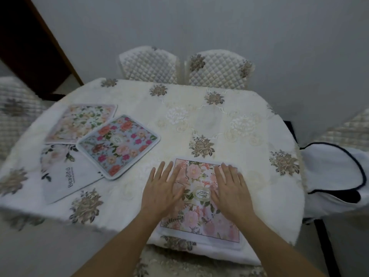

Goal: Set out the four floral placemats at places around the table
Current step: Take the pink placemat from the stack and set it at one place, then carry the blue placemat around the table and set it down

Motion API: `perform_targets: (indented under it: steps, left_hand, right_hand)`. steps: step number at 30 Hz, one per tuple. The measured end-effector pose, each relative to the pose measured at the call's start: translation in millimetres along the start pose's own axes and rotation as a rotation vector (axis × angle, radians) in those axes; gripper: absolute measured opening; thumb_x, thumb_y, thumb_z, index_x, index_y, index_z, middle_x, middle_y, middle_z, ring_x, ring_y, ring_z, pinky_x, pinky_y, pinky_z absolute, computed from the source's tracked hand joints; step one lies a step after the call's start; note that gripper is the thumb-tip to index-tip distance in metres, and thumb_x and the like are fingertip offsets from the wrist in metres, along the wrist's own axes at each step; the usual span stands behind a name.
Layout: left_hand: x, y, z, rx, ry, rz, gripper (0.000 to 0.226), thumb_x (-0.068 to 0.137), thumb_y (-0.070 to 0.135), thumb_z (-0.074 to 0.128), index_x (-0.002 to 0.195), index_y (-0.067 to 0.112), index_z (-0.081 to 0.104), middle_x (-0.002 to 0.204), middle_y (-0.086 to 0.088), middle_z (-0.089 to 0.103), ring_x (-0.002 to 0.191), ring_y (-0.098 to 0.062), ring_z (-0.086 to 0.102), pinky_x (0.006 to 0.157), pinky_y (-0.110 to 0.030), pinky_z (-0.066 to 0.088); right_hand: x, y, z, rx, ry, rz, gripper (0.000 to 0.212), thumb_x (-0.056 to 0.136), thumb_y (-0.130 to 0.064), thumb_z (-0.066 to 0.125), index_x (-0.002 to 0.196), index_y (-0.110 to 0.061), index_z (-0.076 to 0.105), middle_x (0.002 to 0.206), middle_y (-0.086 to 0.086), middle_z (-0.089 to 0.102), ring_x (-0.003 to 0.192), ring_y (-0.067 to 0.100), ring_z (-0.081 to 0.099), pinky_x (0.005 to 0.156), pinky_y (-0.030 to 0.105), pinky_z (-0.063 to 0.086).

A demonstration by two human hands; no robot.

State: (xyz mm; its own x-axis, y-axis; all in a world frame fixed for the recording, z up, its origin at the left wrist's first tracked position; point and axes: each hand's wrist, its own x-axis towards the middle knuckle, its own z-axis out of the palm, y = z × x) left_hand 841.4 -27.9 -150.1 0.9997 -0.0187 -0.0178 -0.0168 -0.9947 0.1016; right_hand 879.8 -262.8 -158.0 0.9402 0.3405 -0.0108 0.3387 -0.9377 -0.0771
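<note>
Both hands, left and right, lie flat, fingers released, covering the pink placemat; the white "Beautiful" placemat is partly overlapped.

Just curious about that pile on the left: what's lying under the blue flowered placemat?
The blue placemat overlaps two others: a pale floral placemat behind it and a white placemat printed "Beautiful". Their covered corners are hidden; anything else underneath cannot be seen.

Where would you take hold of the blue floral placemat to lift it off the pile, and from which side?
Grip the blue placemat at its near right corner, coming from the right. It lies flat on top, overlapping the cream floral mat and the white "Beautiful" mat, and only that edge borders bare tablecloth.
</note>
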Motion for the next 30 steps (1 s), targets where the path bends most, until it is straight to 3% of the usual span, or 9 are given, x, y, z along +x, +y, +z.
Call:
perform_targets:
  steps: [8,16,20,30]
  left_hand:
    - [-78.6,-56.7,-46.8,-0.005,0.167,-0.256,0.07,0.092,0.062,0.034,0.151,0.025,0.036,0.154,-0.003,0.044,0.143,-0.029,0.037,0.117,-0.05,0.029]
    - [-166.4,-141.5,-81.0,0.028,0.268,-0.505,0.069,0.086,0.059,0.039,0.144,0.025,0.049,0.147,-0.004,0.053,0.137,-0.031,0.046,0.114,-0.051,0.035]
    - [-210.0,-188.1,-87.2,0.05,0.29,-0.616,0.069,0.087,0.063,0.037,0.146,0.027,0.046,0.148,-0.003,0.052,0.138,-0.03,0.045,0.113,-0.05,0.037]
    - [-291.6,-343.8,-103.6,0.078,0.312,-0.673,0.069,0.086,0.063,0.044,0.142,0.023,0.05,0.144,-0.003,0.055,0.132,-0.028,0.049,0.111,-0.048,0.039]
  right_hand:
    - [18.0,-80.8,-31.3,0.021,0.047,-0.217,0.071,0.087,-0.049,0.051,0.146,-0.013,0.039,0.15,0.016,0.041,0.139,0.034,0.037,0.111,0.053,0.033]
    - [21.5,-214.8,-47.3,0.045,0.031,-0.479,0.069,0.091,-0.05,0.044,0.15,-0.017,0.031,0.156,0.011,0.033,0.145,0.029,0.027,0.116,0.052,0.026]
    - [18.3,-281.0,-49.7,0.047,0.068,-0.545,0.066,0.088,-0.05,0.049,0.144,-0.017,0.041,0.15,0.012,0.043,0.14,0.031,0.036,0.113,0.052,0.031]
    - [20.4,-455.0,-42.0,0.055,0.056,-0.598,0.069,0.091,-0.051,0.041,0.152,-0.022,0.026,0.158,0.008,0.03,0.146,0.028,0.024,0.117,0.051,0.023]
